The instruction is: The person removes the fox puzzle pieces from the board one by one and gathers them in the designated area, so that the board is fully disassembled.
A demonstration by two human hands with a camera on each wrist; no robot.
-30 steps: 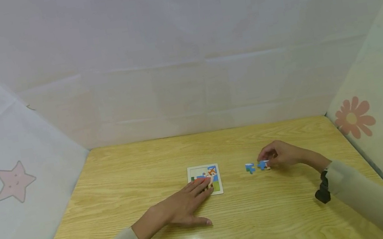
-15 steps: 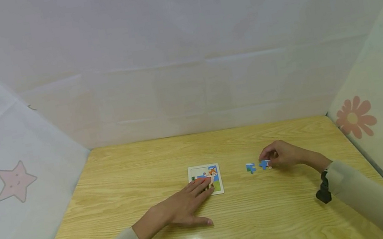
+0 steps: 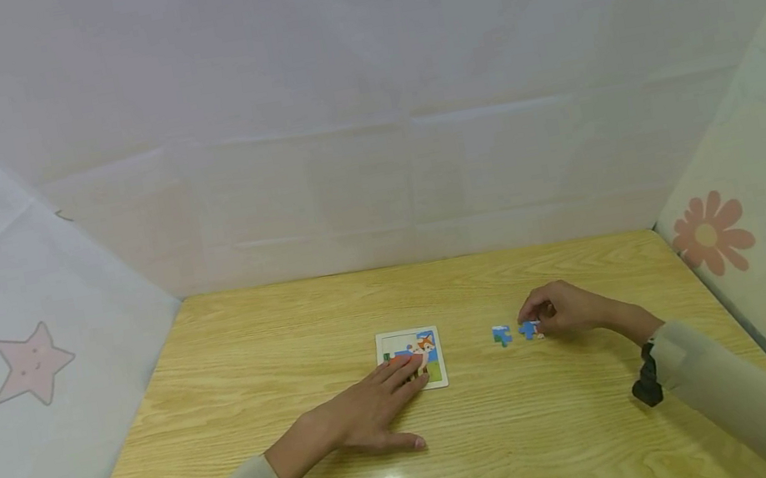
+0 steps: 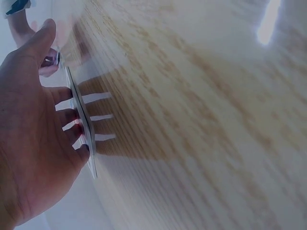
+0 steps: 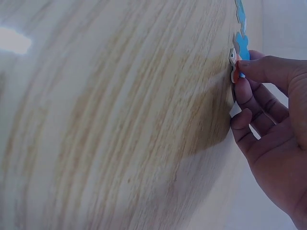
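Note:
My left hand (image 3: 373, 410) lies with fingers outstretched across a small white-framed jigsaw board (image 3: 407, 335), covering its lower left part. A fox-like animal, blue sky and green grass show on the pieces in it, and the upper left of the board is pale. In the left wrist view the fingertips (image 4: 82, 152) press on the thin board. To the right, my right hand (image 3: 568, 308) pinches the edge of a blue jigsaw piece (image 3: 528, 330); its thumb (image 5: 259, 70) lies on the piece's red and white part. Left of that is another blue and green jigsaw piece (image 3: 501, 334).
The wooden table (image 3: 290, 322) carries all of this. White cloth walls (image 3: 375, 189) close it in at the back and both sides, printed with a star and flowers. A bright reflection shines near the front edge.
Almost nothing differs: within the last second the held piece and right hand shift very slightly right, along with the whole view. The left hand stays on the board.

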